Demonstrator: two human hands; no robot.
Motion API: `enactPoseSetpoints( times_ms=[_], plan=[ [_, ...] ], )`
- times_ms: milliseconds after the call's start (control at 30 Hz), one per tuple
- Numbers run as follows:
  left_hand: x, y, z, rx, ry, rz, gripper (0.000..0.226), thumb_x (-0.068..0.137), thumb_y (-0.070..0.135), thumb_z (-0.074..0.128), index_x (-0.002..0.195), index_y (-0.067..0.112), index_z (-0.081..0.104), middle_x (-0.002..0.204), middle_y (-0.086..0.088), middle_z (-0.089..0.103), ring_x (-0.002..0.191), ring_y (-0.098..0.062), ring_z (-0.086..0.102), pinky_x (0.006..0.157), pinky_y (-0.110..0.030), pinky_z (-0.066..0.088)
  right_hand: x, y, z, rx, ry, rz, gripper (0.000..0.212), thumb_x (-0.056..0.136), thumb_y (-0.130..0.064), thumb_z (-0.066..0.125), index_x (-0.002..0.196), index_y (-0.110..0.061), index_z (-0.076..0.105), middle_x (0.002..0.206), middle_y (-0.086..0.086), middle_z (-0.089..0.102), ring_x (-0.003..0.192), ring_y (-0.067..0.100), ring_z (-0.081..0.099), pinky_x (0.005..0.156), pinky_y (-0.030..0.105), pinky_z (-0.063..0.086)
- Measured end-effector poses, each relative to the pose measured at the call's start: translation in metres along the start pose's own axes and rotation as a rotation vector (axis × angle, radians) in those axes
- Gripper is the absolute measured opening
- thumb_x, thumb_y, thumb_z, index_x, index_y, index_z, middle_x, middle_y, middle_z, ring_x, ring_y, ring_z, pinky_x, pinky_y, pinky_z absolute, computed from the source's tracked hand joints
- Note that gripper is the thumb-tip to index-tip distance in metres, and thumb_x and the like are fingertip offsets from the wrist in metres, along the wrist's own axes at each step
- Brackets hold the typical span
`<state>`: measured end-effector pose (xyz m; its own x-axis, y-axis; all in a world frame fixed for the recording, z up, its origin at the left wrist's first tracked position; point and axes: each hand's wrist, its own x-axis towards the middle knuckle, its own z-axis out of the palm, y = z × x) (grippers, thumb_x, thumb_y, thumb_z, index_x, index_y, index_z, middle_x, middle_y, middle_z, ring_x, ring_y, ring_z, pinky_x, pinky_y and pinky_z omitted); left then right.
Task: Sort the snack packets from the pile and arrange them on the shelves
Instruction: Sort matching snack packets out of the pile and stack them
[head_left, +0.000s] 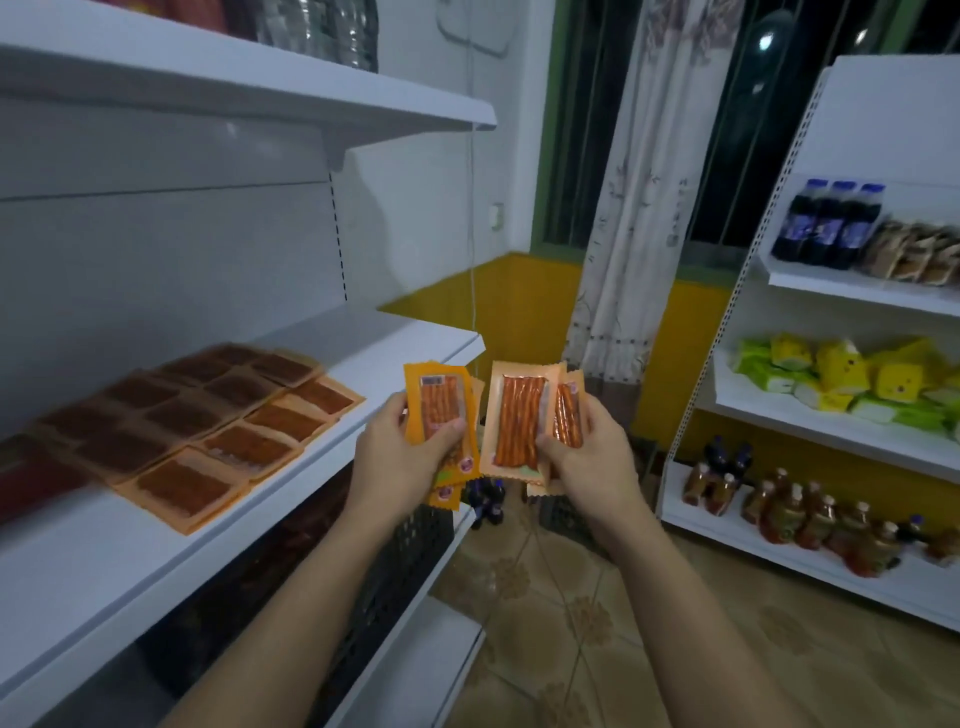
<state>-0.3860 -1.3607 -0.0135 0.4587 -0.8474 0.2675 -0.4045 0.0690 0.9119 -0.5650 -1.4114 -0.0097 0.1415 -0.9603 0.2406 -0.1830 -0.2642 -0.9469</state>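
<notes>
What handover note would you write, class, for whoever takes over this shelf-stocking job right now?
Left hand grips several orange packets, fanned.
Right hand grips a few paler packets.
Done: brown packets lie in overlapping rows on the middle shelf.
Left: probably set the held packets on the bare shelf beside them; the pile is out of view.

packets (439, 415): glossy plastic film | shelf (405, 343): smooth white metal | curtain (628, 208): cloth
</notes>
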Motion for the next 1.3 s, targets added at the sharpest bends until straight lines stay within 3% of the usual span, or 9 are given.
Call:
enactPoseSetpoints(
  times_ms=[267, 500, 600, 733, 867, 1000, 1133, 1200, 1300],
  plan=[
    [0.133, -0.014, 0.009, -0.057, 0.081, 0.013, 0.026, 0.087, 0.035, 0.072, 0.109, 0.030, 0.060, 0.094, 0.015, 0.067, 0.083, -0.001, 0.065, 0.066, -0.020, 0.050, 0.137, -0.009, 0.052, -0.035, -0.116, -0.060, 0.036, 0.089, -0.005, 0.066, 0.120, -0.021, 0.059, 0.110, -0.003, 0.070, 0.102, 0.012, 0.067, 0.093, 0.046, 0.054],
    [0.194, -0.037, -0.022, 0.018, 0.198, -0.018, 0.029, 0.087, 0.036, 0.072, 0.109, 0.030, 0.055, 0.096, 0.012, 0.068, 0.084, -0.008, 0.067, 0.075, -0.030, 0.055, 0.204, -0.012, 0.124, 0.127, -0.277, -0.073, 0.030, 0.092, -0.003, 0.061, 0.110, -0.027, 0.060, 0.106, -0.004, 0.071, 0.100, 0.013, 0.068, 0.086, 0.035, 0.057],
    [0.203, -0.046, -0.045, 0.066, 0.322, -0.033, 0.032, 0.086, 0.031, 0.075, 0.108, 0.028, 0.053, 0.086, 0.018, 0.061, 0.078, 0.001, 0.061, 0.066, -0.014, 0.047, 0.222, -0.016, 0.163, 0.178, -0.375, -0.074, 0.033, 0.091, -0.002, 0.059, 0.115, -0.025, 0.061, 0.107, -0.001, 0.072, 0.100, 0.016, 0.069, 0.089, 0.046, 0.057],
    [0.207, -0.056, -0.080, 0.118, 0.503, -0.097, 0.037, 0.083, 0.037, 0.076, 0.111, 0.025, 0.055, 0.087, 0.019, 0.060, 0.080, -0.005, 0.060, 0.065, -0.017, 0.042, 0.239, -0.028, 0.212, 0.234, -0.516, -0.125, 0.036, 0.086, 0.005, 0.057, 0.103, -0.026, 0.065, 0.097, 0.004, 0.073, 0.092, 0.023, 0.071, 0.087, 0.052, 0.056],
    [0.208, -0.065, -0.113, 0.163, 0.664, -0.190, 0.036, 0.085, 0.033, 0.074, 0.112, 0.025, 0.053, 0.097, 0.011, 0.063, 0.092, -0.014, 0.062, 0.079, -0.026, 0.049, 0.251, -0.036, 0.254, 0.351, -0.626, -0.136, 0.041, 0.082, 0.012, 0.054, 0.101, -0.021, 0.067, 0.094, 0.005, 0.073, 0.091, 0.025, 0.070, 0.079, 0.036, 0.056],
    [0.211, -0.067, -0.124, 0.184, 0.809, -0.248, 0.028, 0.088, 0.031, 0.071, 0.105, 0.024, 0.051, 0.084, 0.014, 0.058, 0.072, 0.000, 0.055, 0.057, -0.006, 0.042, 0.264, -0.041, 0.284, 0.458, -0.807, -0.093, 0.042, 0.087, 0.016, 0.045, 0.112, -0.012, 0.064, 0.096, 0.007, 0.072, 0.086, 0.017, 0.072, 0.066, 0.023, 0.054],
    [0.223, -0.065, -0.129, 0.145, 0.996, -0.322, 0.039, 0.079, 0.045, 0.075, 0.106, 0.023, 0.056, 0.096, -0.003, 0.070, 0.085, -0.030, 0.069, 0.079, -0.050, 0.057, 0.287, -0.050, 0.310, 0.568, -0.922, -0.036, 0.042, 0.092, 0.013, 0.043, 0.102, -0.019, 0.067, 0.094, 0.002, 0.073, 0.085, 0.016, 0.071, 0.067, 0.027, 0.057],
    [0.228, -0.068, -0.130, 0.133, 1.040, -0.346, 0.051, 0.069, 0.058, 0.072, 0.107, 0.027, 0.055, 0.094, -0.003, 0.071, 0.084, -0.031, 0.070, 0.076, -0.055, 0.057, 0.298, -0.053, 0.319, 0.600, -1.021, -0.013, 0.046, 0.089, 0.016, 0.040, 0.099, -0.019, 0.068, 0.089, 0.002, 0.074, 0.082, 0.017, 0.071, 0.068, 0.031, 0.058],
    [0.236, -0.061, -0.118, 0.138, 1.084, -0.362, 0.030, 0.087, 0.038, 0.068, 0.107, 0.019, 0.056, 0.093, -0.006, 0.068, 0.087, -0.029, 0.067, 0.078, -0.053, 0.057, 0.303, -0.051, 0.334, 0.576, -1.168, -0.013, 0.044, 0.085, 0.016, 0.040, 0.094, -0.015, 0.071, 0.083, 0.001, 0.074, 0.077, 0.018, 0.071, 0.063, 0.028, 0.056]
  ],
)
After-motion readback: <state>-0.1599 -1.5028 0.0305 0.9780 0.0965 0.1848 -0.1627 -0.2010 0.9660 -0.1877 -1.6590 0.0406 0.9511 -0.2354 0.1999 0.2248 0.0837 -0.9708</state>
